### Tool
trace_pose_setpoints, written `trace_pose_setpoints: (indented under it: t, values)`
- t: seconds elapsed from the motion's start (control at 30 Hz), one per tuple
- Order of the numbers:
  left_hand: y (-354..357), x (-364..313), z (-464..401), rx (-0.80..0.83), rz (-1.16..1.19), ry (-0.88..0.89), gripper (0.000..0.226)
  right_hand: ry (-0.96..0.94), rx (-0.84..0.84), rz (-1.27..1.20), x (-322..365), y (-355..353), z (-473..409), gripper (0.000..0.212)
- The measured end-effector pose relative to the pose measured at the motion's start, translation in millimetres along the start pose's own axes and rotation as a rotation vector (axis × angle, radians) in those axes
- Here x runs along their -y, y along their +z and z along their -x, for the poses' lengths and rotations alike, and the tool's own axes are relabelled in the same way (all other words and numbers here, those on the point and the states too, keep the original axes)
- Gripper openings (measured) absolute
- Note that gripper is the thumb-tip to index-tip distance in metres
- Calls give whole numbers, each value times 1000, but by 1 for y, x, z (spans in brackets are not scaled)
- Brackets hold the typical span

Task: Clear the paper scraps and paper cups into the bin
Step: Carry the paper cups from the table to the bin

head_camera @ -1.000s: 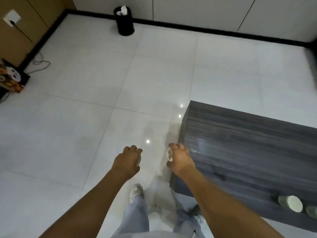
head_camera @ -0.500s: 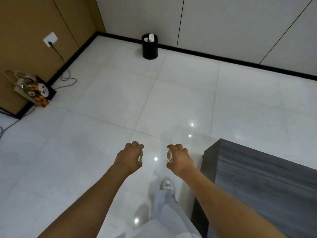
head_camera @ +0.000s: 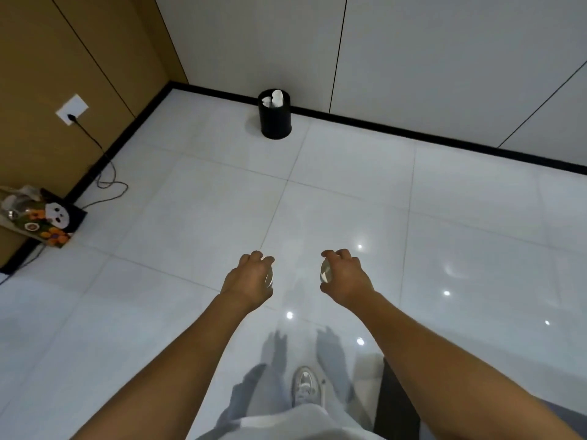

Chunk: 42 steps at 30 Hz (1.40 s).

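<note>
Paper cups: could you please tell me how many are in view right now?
2 clearly: one gripped in the left hand, one cup in the right hand. White items poking from the bin may include more cups; I cannot tell.

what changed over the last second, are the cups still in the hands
The view has turned away from the dark table, now only a sliver at the bottom, and the black bin looks nearer. The left hand still grips its paper cup, the right hand its own. Nothing was let go.
</note>
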<state>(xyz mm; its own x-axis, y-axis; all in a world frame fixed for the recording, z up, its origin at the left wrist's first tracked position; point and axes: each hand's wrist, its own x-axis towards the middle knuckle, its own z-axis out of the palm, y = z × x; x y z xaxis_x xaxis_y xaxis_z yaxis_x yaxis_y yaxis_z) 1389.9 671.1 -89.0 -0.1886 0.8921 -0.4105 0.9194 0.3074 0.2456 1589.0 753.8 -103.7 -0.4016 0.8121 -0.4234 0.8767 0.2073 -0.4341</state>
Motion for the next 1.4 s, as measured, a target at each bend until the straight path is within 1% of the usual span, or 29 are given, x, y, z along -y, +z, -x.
trace_pose_setpoints:
  t: [0.1,0.27,0.47,0.6,0.63,0.67,0.7,0.77,0.87,1.0,1.07,1.17,1.4]
  values:
    - [-25,3,-48,43,-20,-7,62,-14,34,10,8,-22,-50,59]
    - [-73,19,-154,35,-28,-8,62,-28,31,12,35,-62,-160,64]
    - [-150,48,-296,40,-35,-16,63,-36,24,19,84,-122,-308,68]
    - [-207,56,-377,29,-49,-11,62,-58,-4,-9,107,-168,-388,68]
    - [-213,53,-384,44,-40,-13,62,-54,8,-16,108,-173,-393,67]
    - [-230,55,-423,47,-49,-13,62,-34,4,-25,107,-189,-431,67]
    - [-236,55,-438,58,-55,-21,62,-9,10,-25,105,-196,-446,68]
    - [-245,51,-448,64,-62,-15,61,-22,28,20,106,-203,-455,69]
    - [-268,52,-524,46,-74,-24,60,-22,32,15,102,-232,-535,70]
    - [-313,42,-627,38,-29,-54,56,-51,27,22,107,-288,-644,70]
    - [-333,36,-667,43,25,-79,59,-62,52,39,110,-312,-686,71]
    - [-357,36,-724,-3,67,-94,62,-66,56,62,114,-344,-747,71]
    - [-394,67,-829,13,103,-172,63,-132,143,142,145,-383,-878,70]
